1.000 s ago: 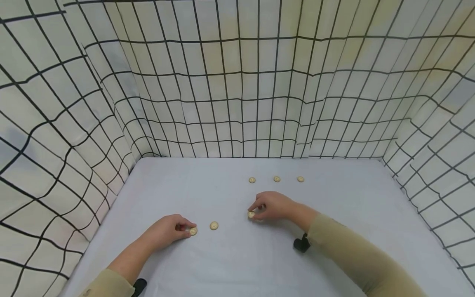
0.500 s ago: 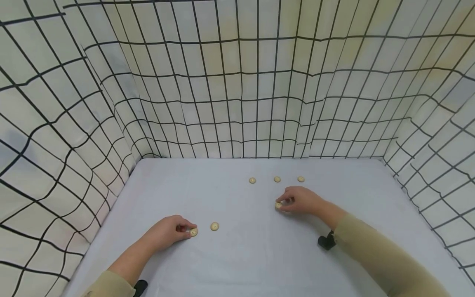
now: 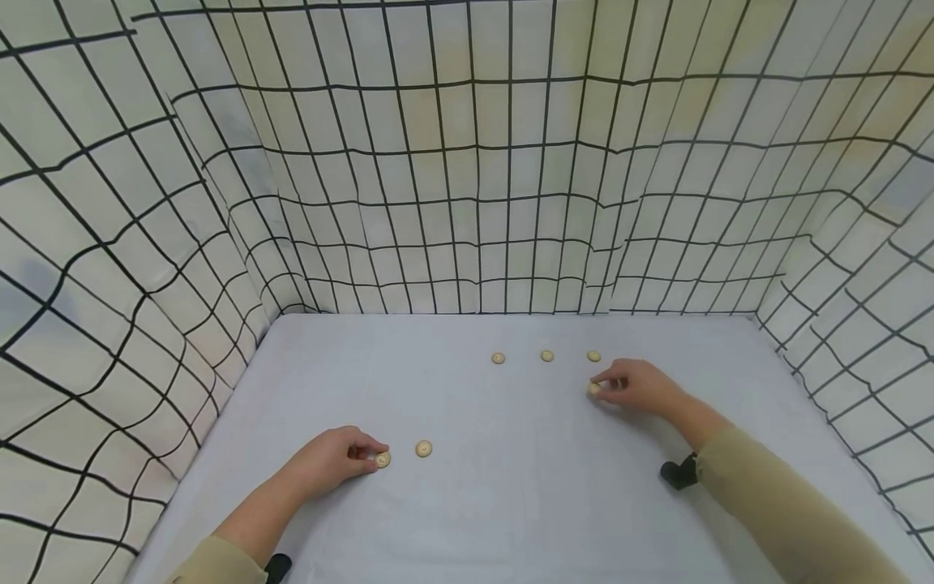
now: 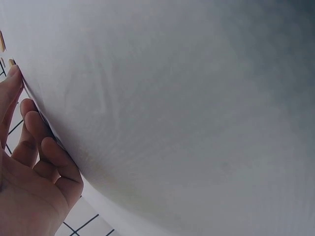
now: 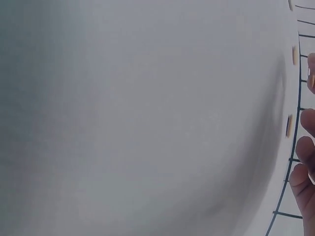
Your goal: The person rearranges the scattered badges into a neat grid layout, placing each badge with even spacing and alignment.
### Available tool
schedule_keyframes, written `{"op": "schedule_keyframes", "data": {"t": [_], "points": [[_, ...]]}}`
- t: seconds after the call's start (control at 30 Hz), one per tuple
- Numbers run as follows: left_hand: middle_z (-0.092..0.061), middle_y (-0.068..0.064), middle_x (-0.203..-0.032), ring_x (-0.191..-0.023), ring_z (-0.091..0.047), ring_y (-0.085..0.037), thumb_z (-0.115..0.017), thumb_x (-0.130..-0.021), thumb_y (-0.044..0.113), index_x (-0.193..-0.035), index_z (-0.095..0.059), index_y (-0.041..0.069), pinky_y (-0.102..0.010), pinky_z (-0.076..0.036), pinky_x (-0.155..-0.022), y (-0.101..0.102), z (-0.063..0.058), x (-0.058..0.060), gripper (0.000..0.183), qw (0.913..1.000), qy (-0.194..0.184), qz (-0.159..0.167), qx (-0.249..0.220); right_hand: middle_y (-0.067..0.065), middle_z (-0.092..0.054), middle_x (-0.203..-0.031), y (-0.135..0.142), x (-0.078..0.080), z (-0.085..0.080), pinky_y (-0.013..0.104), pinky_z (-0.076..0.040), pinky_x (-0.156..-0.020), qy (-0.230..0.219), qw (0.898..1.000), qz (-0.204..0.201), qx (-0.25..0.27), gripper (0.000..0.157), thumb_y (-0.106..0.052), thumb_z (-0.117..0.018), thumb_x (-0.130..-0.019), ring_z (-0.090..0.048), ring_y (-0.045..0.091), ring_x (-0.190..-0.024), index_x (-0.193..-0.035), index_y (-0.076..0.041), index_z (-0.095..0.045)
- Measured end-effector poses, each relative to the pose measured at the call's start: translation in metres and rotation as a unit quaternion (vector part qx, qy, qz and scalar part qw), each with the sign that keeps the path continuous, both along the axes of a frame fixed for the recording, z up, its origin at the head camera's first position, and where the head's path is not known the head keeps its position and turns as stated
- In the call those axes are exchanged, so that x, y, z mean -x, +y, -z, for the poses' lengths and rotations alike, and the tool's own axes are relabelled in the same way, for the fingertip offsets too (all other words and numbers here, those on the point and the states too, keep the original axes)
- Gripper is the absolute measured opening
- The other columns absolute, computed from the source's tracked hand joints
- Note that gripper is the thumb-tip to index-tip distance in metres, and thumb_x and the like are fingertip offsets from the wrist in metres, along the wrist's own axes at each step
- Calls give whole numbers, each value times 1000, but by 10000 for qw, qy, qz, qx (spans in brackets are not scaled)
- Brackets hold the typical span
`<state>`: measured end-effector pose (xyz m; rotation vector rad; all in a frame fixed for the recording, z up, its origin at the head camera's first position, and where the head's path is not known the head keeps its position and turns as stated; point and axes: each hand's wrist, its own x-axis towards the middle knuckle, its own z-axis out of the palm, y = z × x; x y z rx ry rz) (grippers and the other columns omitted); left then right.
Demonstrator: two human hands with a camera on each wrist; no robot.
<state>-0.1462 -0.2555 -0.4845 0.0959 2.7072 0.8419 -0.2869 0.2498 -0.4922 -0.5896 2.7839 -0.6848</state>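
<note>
Thumb and index finger of my left hand (image 3: 332, 461) pinch a pale wooden button (image 3: 383, 460) at the tabletop on the left. In the left wrist view the hand (image 4: 37, 167) shows with its other fingers curled, and a thin edge of the button (image 4: 12, 62) at the fingertips. A second loose button (image 3: 423, 448) lies just right of that hand. Further right, my right hand (image 3: 638, 385) pinches another button (image 3: 594, 389) between thumb and index finger, apparently slightly above the cloth. The right wrist view catches only the fingertips (image 5: 306, 147) at its edge.
Beyond the right hand, three buttons lie in a row: a left one (image 3: 499, 358), a middle one (image 3: 547, 355) and a right one (image 3: 594, 356). White cloth covers the table (image 3: 467, 503). A white backdrop with black grid lines (image 3: 474, 203) encloses the back and sides.
My right hand has carried its button rightward and a little away from me, to just in front of the row's right button. The left hand has stayed in place.
</note>
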Motion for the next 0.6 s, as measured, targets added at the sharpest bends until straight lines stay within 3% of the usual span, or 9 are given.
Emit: {"op": "schedule_keyframes", "data": {"t": [0.37, 0.6], "points": [[-56, 6, -82, -78, -49, -14, -78, -85, 18, -107, -78, 21, -33, -42, -71, 2, -2, 0, 22, 10000, 15, 11, 37, -3, -60, -86, 12, 9, 5, 34, -41, -69, -109, 9996, 271, 32, 34, -37, -75, -88, -49, 18, -80, -114, -16, -75], [-56, 6, -82, -78, -49, -13, -79, -85, 19, -107, -78, 21, -32, -42, -71, 1, 0, 0, 22, 10000, 44, 3, 75, 2, -64, -98, 13, 15, 7, 37, -44, -76, -208, 9983, 537, -20, 35, -41, -73, -89, -52, 20, -87, -115, -16, -74]]}}
